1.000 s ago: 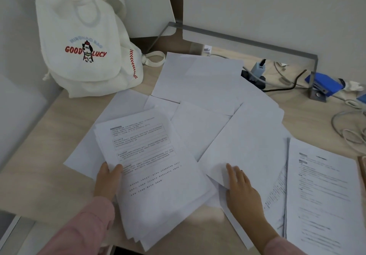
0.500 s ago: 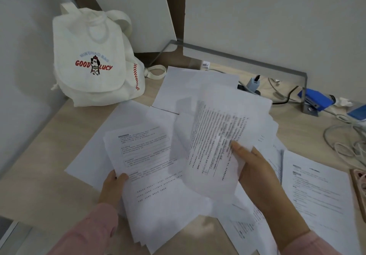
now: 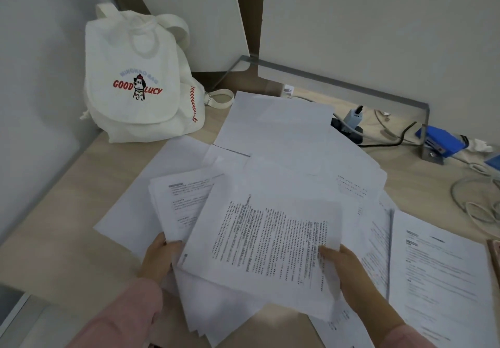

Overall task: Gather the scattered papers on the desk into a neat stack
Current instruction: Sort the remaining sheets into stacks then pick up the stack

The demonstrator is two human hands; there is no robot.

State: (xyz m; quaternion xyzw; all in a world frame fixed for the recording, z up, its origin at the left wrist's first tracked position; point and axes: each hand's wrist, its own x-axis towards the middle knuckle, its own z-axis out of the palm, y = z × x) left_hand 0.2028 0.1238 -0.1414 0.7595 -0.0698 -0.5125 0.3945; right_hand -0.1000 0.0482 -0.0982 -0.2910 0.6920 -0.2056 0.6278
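Note:
White printed papers lie scattered over the light wooden desk [image 3: 54,226]. A loose stack of sheets [image 3: 184,207] sits at the near left, and my left hand [image 3: 159,255] grips its left edge. My right hand [image 3: 343,269] holds a printed sheet [image 3: 270,236] by its right edge, lying turned sideways on top of that stack. More blank sheets [image 3: 276,131] fan out behind. Another printed sheet [image 3: 438,274] lies flat at the right.
A white fabric backpack [image 3: 138,82] stands at the back left against the wall. A blue stapler [image 3: 441,142], a plug adapter [image 3: 354,117] and cables [image 3: 476,204] lie at the back right. A metal rail [image 3: 338,82] runs along the desk's rear.
My right hand picked a sheet off the middle of the desk, flipped it text side up and brought it left and down onto the stack under my left hand.

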